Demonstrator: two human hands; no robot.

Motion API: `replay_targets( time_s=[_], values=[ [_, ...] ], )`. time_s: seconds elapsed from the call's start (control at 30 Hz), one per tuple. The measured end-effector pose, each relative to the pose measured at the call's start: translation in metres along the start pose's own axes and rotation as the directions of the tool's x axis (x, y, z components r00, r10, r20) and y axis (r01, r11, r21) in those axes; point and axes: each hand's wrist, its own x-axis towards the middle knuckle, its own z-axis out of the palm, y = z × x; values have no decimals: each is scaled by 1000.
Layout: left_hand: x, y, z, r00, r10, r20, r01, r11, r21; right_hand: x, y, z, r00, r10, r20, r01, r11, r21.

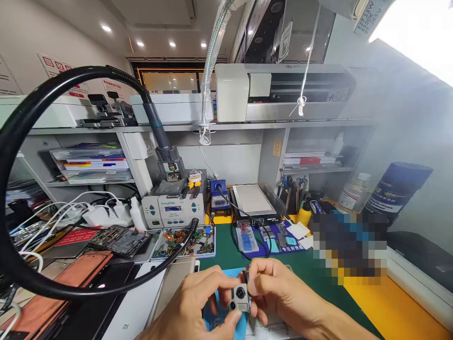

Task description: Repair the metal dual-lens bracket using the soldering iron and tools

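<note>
Between my two hands is a small silver dual-lens camera module (240, 302), its two dark round lenses facing me. My left hand (198, 302) pinches it from the left and below with thumb and fingers. On the other side, my right hand (276, 293) has thumb and forefinger closed at the module's upper right edge, around a narrow dark part. Exactly what those right fingertips grip is partly hidden. Below the hands lies something bright blue (231, 273) on the bench, mostly covered by them.
A black hot-air hose (46, 80) loops across the left, joined to a rework station (175, 208). Phones and panels (130, 302) lie at left. Circuit boards fill a tray (208, 250). A flat heating plate (253, 200) stands behind a green mat (300, 271); bottles (354, 193) stand right.
</note>
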Motion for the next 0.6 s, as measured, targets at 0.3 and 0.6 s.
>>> replay_targets(
  time_s=[0.3,0.6],
  values=[
    [-1,-3,3,990,123,-67,-117,989,95,0,1,-1,999,-27,-27,26,999,-30],
    [-3,-2,5,990,141,-29,-135,980,146,1,-1,1,997,-43,-69,41,999,-25]
  ],
)
